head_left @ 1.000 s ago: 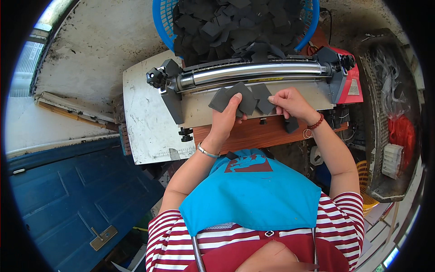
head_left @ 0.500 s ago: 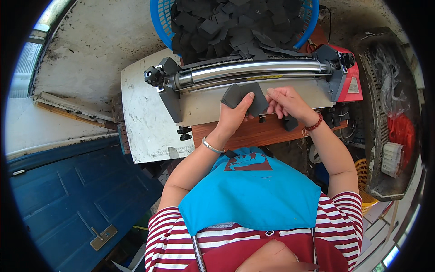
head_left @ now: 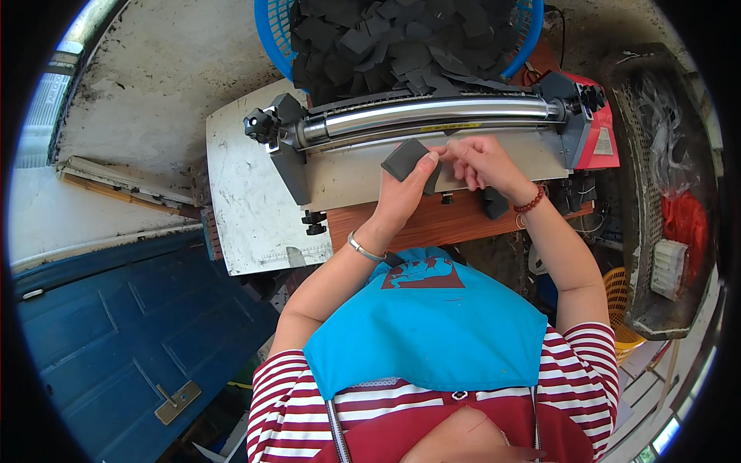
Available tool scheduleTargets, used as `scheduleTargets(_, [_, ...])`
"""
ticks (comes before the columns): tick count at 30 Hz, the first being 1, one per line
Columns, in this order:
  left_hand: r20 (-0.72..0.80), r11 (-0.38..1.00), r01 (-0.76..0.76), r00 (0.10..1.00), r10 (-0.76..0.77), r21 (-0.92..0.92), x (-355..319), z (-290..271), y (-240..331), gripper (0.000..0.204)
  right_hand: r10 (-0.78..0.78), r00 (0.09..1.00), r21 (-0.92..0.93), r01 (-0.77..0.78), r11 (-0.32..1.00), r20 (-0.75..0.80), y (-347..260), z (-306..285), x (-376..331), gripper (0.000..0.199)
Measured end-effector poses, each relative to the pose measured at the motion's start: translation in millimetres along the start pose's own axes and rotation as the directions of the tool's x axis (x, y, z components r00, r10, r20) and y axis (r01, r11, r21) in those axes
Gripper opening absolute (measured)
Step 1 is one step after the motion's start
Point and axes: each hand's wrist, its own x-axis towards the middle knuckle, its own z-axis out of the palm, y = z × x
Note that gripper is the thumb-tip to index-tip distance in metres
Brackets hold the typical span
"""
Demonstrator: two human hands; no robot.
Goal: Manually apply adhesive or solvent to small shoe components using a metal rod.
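Observation:
My left hand (head_left: 403, 197) grips a small stack of thin, dark grey square sheets (head_left: 404, 160), its thumb pressed on the top one. Another dark piece (head_left: 434, 179) shows below that thumb, partly covered by the hand. My right hand (head_left: 480, 164) is beside the stack's right edge with curled fingers, thumb and forefinger drawn together; whether a sheet is pinched there is hidden. Both hands are over the metal plate (head_left: 355, 179) at the front of a roller machine with a shiny steel roller (head_left: 440, 116).
Behind the roller, a blue plastic basket (head_left: 266, 35) holds a heap of similar dark pieces (head_left: 386, 46). Black knobs (head_left: 262, 126) stick out at the machine's left; a red housing (head_left: 600, 139) is on its right. A white board (head_left: 251, 185) lies left, a dark tray (head_left: 633, 231) right.
The sheet that stuck out toward my right hand is now tucked lower, and the stack in my left hand lies more evenly. My right hand has moved slightly left and up.

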Motion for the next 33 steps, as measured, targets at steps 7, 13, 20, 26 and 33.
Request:
scheduleTargets(7, [0.087,0.893,0.225,0.974,-0.207,-0.391,1,-2,20,0.025,-0.223,0.975,0.143,0.222,0.964,-0.011,16,34,-4,0.028])
scheduleTargets(13, [0.246,0.799,0.264,0.958,-0.151,-0.540,-3,-22,18,0.013,-0.094,0.990,0.641,0.008,0.768,0.100,23,32,-12,0.024])
scheduleTargets(20, [0.323,0.717,0.377,0.921,-0.219,-0.587,0,-14,14,0.016,-0.125,0.972,0.697,-0.053,0.715,0.201,13,35,-23,0.024])
scheduleTargets(26, [-0.096,0.980,-0.149,0.982,0.162,0.135,-6,-4,13,0.015,-0.644,0.743,-0.643,0.406,0.649,-0.181,18,42,-32,0.027])
scheduleTargets(33, [0.113,0.917,0.230,0.973,-0.203,-0.327,-11,-15,23,0.025,-0.092,0.986,0.295,0.129,0.947,-0.138,26,36,-31,0.024])
